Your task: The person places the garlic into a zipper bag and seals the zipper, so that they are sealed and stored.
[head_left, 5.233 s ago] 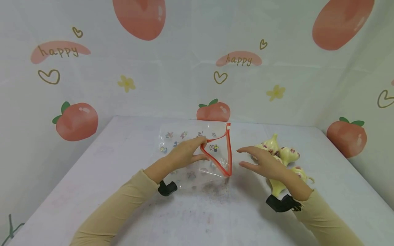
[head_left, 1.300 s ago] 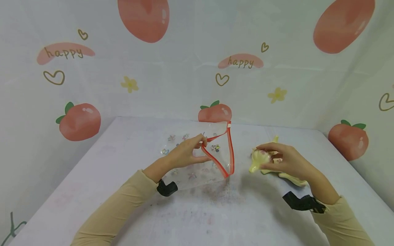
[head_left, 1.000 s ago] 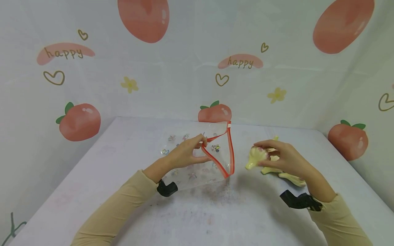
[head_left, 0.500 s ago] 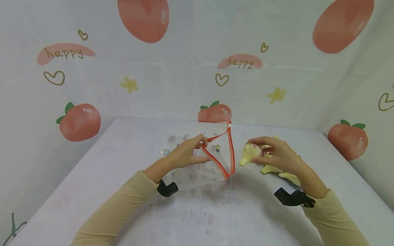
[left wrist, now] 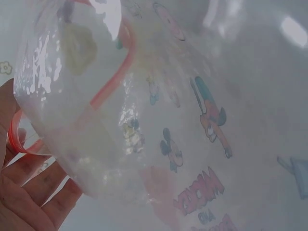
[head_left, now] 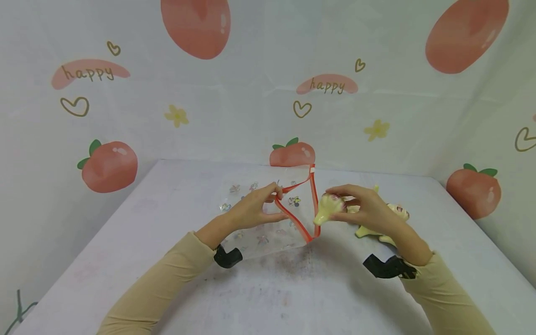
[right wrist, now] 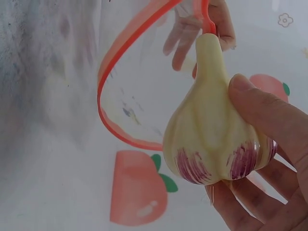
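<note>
My left hand (head_left: 255,207) grips the rim of a clear zip bag (head_left: 251,237) with a red edge and small cartoon prints. Its mouth gapes toward the right. Between the thumb and fingers of my right hand (head_left: 364,209) is a garlic bulb (head_left: 331,207), pale yellow with purple streaks, its stem pointing down and left. In the head view the bulb overlaps the bag's red right edge. Seen from the right wrist, the garlic bulb (right wrist: 211,120) is right by the red rim (right wrist: 103,91). The left wrist view looks through the printed bag plastic (left wrist: 192,120).
More garlic bulbs (head_left: 398,211) lie on the white table (head_left: 251,298) behind and under my right hand, partly hidden by it. A printed cloth backdrop (head_left: 234,93) stands along the table's far side.
My right hand went from empty beside the pile to holding a garlic bulb, then carried it left to the bag's mouth. My left hand keeps its grip on the bag.
</note>
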Available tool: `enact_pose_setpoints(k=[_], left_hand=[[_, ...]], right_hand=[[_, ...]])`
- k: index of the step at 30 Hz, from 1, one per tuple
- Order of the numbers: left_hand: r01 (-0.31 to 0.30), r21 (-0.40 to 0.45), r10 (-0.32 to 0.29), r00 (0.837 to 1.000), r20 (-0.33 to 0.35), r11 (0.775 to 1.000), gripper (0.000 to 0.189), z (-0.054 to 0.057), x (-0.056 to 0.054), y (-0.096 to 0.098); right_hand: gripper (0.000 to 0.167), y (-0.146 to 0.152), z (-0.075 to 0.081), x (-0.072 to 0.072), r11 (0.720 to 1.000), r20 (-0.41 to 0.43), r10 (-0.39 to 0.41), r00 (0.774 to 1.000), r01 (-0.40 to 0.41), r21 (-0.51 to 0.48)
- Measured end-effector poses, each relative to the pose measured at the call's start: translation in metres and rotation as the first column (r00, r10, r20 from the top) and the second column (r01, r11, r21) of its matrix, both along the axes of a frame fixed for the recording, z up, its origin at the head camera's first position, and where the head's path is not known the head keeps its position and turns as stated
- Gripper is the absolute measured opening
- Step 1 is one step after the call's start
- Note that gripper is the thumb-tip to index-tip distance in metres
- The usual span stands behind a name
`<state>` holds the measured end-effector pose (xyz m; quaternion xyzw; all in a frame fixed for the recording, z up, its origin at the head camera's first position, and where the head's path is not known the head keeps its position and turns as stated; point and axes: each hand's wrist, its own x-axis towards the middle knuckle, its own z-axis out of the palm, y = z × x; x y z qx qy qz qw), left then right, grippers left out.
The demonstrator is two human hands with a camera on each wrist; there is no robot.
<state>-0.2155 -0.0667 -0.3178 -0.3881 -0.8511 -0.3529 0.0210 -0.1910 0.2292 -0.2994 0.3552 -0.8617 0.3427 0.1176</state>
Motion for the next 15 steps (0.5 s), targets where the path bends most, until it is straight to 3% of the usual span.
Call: enact_pose_setpoints(k=[8,15], left_hand=[[-0.016,0.018,0.015,1.000,0.014,1.000,0.040,0.000,0.000,0.000],[-0.014,0.018,0.014,1.000,0.008,1.000,0.039,0.002,0.001,0.000]], right_hand=[[0.052,-0.010,0.000,-0.001,0.999,0.010,-0.020,1.000,0.020,0.039],[0.051,-0.020,0.000,-0.003,0.999,0.009,0.035,0.999,-0.035,0.028]])
